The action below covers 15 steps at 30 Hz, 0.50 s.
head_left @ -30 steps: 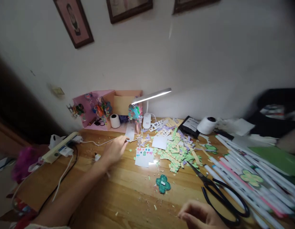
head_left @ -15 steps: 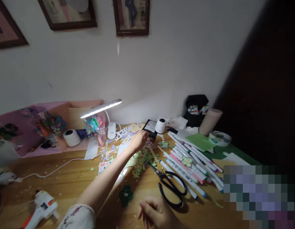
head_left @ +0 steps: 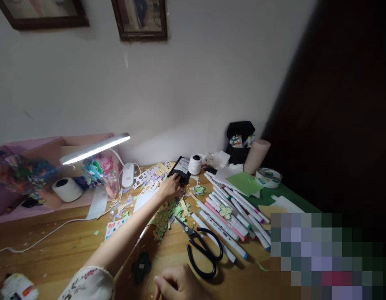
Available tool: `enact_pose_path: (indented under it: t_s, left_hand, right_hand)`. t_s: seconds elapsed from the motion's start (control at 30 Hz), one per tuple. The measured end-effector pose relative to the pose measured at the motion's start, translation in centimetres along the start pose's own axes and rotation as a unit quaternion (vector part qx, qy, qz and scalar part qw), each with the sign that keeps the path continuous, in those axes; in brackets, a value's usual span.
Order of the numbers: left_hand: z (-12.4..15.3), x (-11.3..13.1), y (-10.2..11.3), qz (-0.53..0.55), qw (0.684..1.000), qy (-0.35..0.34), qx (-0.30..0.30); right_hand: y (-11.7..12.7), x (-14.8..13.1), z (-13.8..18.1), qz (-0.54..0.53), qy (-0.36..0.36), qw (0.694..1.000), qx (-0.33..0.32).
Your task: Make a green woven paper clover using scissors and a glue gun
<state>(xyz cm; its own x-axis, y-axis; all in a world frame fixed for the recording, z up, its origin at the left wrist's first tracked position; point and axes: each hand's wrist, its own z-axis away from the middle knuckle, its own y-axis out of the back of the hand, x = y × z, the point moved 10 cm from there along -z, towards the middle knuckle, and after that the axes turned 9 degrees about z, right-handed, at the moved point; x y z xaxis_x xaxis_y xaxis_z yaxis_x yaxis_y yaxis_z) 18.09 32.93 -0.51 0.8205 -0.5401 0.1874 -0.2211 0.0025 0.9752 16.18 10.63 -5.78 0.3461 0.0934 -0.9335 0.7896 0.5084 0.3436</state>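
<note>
My left hand (head_left: 169, 187) is stretched far across the wooden table (head_left: 55, 246), its fingers closed on the near edge of a black packet with a white label (head_left: 181, 166). Beside the packet stands a small white roll (head_left: 195, 163). A heap of green and purple paper scraps (head_left: 166, 214) lies just under the left forearm. My right hand (head_left: 177, 285) rests at the table's near edge with fingers loosely curled and nothing visible in them. Black scissors (head_left: 202, 250) lie just beyond it, and a dark green paper flower (head_left: 141, 266) lies to its left.
Several markers (head_left: 230, 216) lie in a row right of the scissors. A lit desk lamp (head_left: 95, 148) stands at the back left by a pink box (head_left: 11, 175) and a white roll (head_left: 66, 189). A tape roll (head_left: 267, 177), green paper (head_left: 244, 182) and a black bag (head_left: 239, 141) sit back right.
The view has swung right. My left hand has moved from the white strip near the lamp across the scraps to the black packet. My right hand has stayed at the near edge.
</note>
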Motion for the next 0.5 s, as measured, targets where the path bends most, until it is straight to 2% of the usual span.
enact_pose_path:
  t_s: [0.23,0.37,0.5]
  left_hand:
    - [-1.4,-0.2,-0.8,-0.030,0.999,0.017,-0.016]
    - [-3.0,-0.6,-1.3,-0.039,0.997,0.039,-0.059]
    - [-4.2,-1.3,-1.5,-0.040,0.991,0.060,-0.116]
  right_hand:
    - [0.0,-0.4,0.0,0.046,0.032,0.998,-0.009]
    - [-0.4,-0.1,-0.2,0.101,0.038,0.994,-0.009]
    - [-1.0,1.4,-0.3,0.122,0.008,0.993,-0.005]
